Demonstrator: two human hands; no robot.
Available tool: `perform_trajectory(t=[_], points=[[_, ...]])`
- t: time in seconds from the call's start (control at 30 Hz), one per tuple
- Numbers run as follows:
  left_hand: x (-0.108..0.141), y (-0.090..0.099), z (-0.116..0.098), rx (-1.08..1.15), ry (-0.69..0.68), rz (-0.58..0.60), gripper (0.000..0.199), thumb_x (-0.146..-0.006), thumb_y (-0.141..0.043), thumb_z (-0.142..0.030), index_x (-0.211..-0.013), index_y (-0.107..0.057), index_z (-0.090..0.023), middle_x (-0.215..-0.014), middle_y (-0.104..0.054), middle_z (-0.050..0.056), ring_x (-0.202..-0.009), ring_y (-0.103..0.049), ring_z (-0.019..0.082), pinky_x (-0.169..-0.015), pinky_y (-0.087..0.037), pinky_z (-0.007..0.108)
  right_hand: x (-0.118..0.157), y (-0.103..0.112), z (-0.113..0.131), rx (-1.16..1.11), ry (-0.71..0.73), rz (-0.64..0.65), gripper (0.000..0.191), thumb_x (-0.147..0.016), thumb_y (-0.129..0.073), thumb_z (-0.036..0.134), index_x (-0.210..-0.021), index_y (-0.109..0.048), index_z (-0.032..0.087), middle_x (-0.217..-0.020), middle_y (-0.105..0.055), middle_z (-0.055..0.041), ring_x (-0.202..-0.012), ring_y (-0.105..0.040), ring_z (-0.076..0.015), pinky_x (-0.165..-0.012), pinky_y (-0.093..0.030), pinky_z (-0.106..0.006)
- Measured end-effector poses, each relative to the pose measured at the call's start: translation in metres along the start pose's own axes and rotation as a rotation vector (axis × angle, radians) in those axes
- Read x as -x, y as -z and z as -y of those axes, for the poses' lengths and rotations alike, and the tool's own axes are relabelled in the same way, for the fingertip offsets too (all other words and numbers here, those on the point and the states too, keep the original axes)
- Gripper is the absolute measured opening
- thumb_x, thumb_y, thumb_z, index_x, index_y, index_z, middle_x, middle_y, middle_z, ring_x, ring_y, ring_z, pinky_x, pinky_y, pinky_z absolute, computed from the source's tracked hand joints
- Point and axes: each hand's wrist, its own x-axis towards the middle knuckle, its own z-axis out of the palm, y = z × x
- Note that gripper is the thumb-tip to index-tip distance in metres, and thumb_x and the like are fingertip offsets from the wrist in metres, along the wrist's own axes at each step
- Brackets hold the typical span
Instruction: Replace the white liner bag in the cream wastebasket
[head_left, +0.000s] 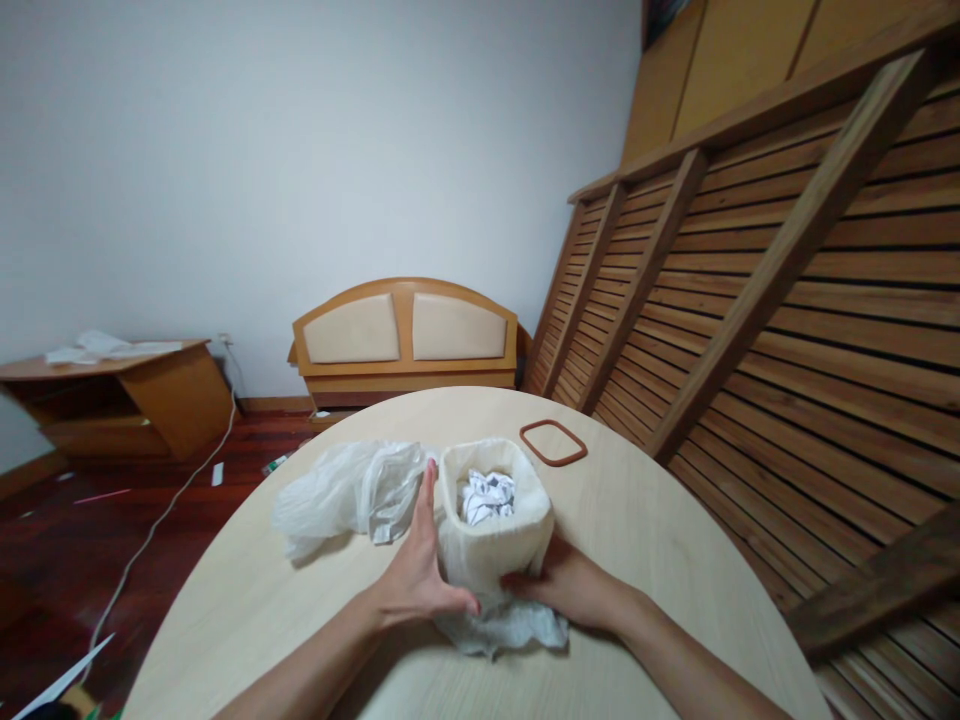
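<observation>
A small squarish trash bin [495, 555] stands upright on the round table, lined with a thin whitish plastic bag whose edge is folded over the rim. Crumpled white paper [487, 497] with dark markings lies inside. Loose bag plastic [514, 628] spreads out at the bin's base, towards me. My left hand [420, 560] is open along the bin's left side, fingers stretched up and thumb apart; whether it touches the bin is hard to see. Against the lower right side, my right hand [559, 585] grips the bin, thumb in front and its other fingers mostly hidden.
Left of the bin lies a crumpled clear plastic bag [352, 495]. A brown rounded-square ring [553, 442] rests flat on the table [660, 560], behind and right of the bin. Wooden slatted panels [750, 370] lean along the right. A cable [161, 520] runs over the floor at left.
</observation>
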Motion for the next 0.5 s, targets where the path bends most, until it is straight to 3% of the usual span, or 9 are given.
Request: perform_trajectory(t=[0.2, 0.3, 0.4, 0.5], points=[[-0.011, -0.018, -0.014, 0.237, 0.082, -0.070, 0.136, -0.072, -0.082, -0.046, -0.154, 0.023, -0.026, -0.161, -0.028, 0.023, -0.148, -0.031, 0.040, -0.120, -0.022, 0.064, 0.006, 0.010, 0.020, 0.169, 0.179, 0.072, 0.070, -0.078, -0.078, 0.033, -0.143, -0.055, 0.028, -0.146, -0.055, -0.0113, -0.133, -0.051, -0.0354, -0.115, -0.037, -0.053], [-0.011, -0.023, -0.017, 0.256, 0.098, -0.084, 0.128, -0.072, -0.079, -0.046, -0.155, 0.016, -0.024, -0.159, -0.031, 0.021, -0.146, -0.035, 0.038, -0.121, -0.020, 0.063, 0.007, 0.027, 0.028, 0.237, 0.115, 0.023, 0.079, -0.069, -0.084, 0.041, -0.141, -0.055, 0.026, -0.143, -0.058, -0.0122, -0.128, -0.055, -0.0361, -0.112, -0.040, -0.053], [-0.009, -0.023, -0.017, 0.224, 0.097, -0.085, 0.125, -0.072, -0.078, -0.045, -0.155, 0.014, -0.024, -0.157, -0.034, 0.021, -0.144, -0.038, 0.037, -0.121, -0.023, 0.062, 0.002, 0.043, 0.030, 0.292, 0.062, -0.125, 0.063, -0.077, -0.074, 0.055, -0.129, -0.061, 0.021, -0.131, -0.064, -0.0154, -0.122, -0.058, -0.0364, -0.108, -0.041, -0.056], [-0.007, -0.024, -0.014, 0.187, 0.092, -0.093, 0.123, -0.072, -0.077, -0.043, -0.155, 0.011, -0.023, -0.157, -0.032, 0.021, -0.146, -0.035, 0.037, -0.121, -0.022, 0.061, -0.008, 0.043, 0.029, 0.127, 0.119, -0.262, 0.087, -0.082, -0.060, 0.072, -0.147, -0.039, 0.019, -0.151, -0.044, -0.0208, -0.140, -0.042, -0.0362, -0.115, -0.032, -0.057]])
